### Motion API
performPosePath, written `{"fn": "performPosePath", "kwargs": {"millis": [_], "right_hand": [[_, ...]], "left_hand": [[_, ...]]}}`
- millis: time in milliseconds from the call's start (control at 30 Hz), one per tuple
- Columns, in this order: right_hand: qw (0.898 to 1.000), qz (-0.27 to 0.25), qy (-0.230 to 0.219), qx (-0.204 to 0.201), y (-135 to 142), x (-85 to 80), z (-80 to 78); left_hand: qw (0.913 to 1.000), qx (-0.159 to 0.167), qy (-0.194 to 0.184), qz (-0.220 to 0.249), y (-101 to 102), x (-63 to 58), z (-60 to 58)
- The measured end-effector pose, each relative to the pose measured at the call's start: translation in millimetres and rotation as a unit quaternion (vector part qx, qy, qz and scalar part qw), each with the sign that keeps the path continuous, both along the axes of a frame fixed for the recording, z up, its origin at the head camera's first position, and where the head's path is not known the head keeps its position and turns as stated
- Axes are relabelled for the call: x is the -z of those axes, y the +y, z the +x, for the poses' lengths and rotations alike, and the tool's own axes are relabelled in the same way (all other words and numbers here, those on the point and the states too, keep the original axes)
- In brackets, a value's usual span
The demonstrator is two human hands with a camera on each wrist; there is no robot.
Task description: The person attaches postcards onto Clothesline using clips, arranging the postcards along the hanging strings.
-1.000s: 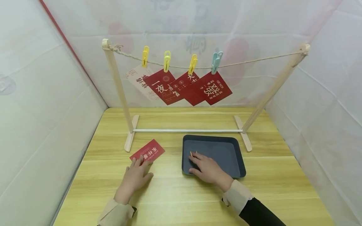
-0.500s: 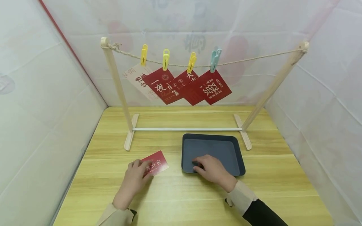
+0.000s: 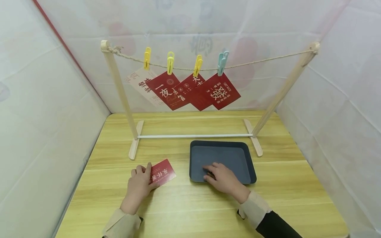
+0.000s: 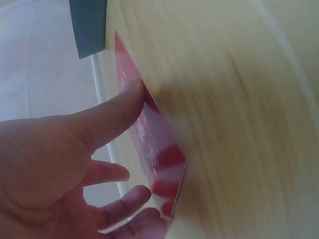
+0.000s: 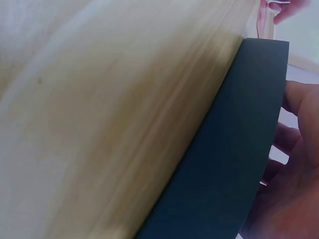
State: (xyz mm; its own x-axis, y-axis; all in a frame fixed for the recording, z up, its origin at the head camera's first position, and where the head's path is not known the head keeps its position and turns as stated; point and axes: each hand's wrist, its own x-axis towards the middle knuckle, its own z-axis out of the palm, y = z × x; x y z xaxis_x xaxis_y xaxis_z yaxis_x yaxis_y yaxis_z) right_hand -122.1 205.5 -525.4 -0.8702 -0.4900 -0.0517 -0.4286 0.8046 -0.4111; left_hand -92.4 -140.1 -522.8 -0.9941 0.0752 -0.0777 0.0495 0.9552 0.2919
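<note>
My left hand [image 3: 139, 185] is at the left end of a red card [image 3: 163, 172] with white characters, over the table left of the tray. The left wrist view shows the thumb [image 4: 130, 97] at one long edge of the card and fingertips [image 4: 141, 193] at its lower end, pinching it. My right hand [image 3: 221, 178] is over the front left part of a dark grey tray [image 3: 251, 165], fingers curled. Between its thumb and index finger shows a small dark thing [image 3: 210, 173], mostly hidden; I cannot tell its kind. In the right wrist view the tray wall [image 5: 224, 134] covers the fingertips.
Behind the tray stands a wooden frame [image 3: 119, 86] with a rope [image 3: 262, 60]. Yellow clothespins [image 3: 170, 62] and a blue clothespin [image 3: 222, 62] hold several cards [image 3: 224, 91] on it. White fabric walls [image 3: 44, 132] enclose the table [image 3: 190, 211].
The red card was pulled toward me and rightward, and my left fingers have shifted to its left end. Yellow tips seen under my right fingers a second ago are hidden; these fingers have curled.
</note>
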Motion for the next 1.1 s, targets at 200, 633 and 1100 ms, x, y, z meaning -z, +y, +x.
{"fn": "performPosePath", "kwargs": {"millis": [200,633,1100], "right_hand": [[1.000,-0.022,-0.009,0.018,-3.9,4.5,0.3],[0.997,-0.057,-0.026,0.054,-5.8,6.4,3.6],[0.993,-0.095,-0.063,0.041,-0.7,4.1,10.2]], "left_hand": [[0.9991,-0.026,-0.021,0.026,-2.8,-1.0,-2.7],[0.9911,-0.049,-0.069,0.103,-14.3,8.8,-5.4],[0.9953,-0.036,0.033,0.083,-5.9,13.3,-3.3]]}}
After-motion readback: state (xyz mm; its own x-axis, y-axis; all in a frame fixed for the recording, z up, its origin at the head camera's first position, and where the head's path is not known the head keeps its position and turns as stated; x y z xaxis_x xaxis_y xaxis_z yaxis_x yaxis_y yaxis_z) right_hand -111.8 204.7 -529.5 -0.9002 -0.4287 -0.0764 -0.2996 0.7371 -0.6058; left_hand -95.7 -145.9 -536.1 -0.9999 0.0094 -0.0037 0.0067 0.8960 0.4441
